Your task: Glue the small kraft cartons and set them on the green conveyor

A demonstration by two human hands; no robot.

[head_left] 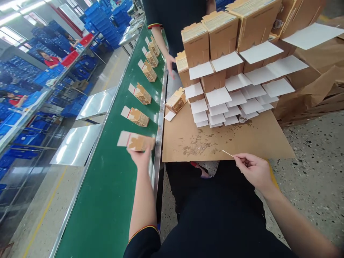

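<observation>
In the head view I see the left hand point(141, 156), just left of centre, its thumb and fingers gripping a blurred small carton point(139, 142) over the green conveyor belt point(107, 200). The right hand point(254, 170), right of centre and lower down, is loosely curled, its fingertips pinching a thin stick point(228, 153) over the edge of a brown board point(258, 143). More cartons point(143, 94) line the belt toward top centre, while stacked boxes point(220, 34) crowd the upper right beside a co-worker's hand point(170, 63).

Belt point(104, 200): plain green. Boxes point(143, 120) on belt: brown; flaps point(125, 111) white, red-striped. Board point(258, 145) right of belt: tan, dark-blotched.
</observation>
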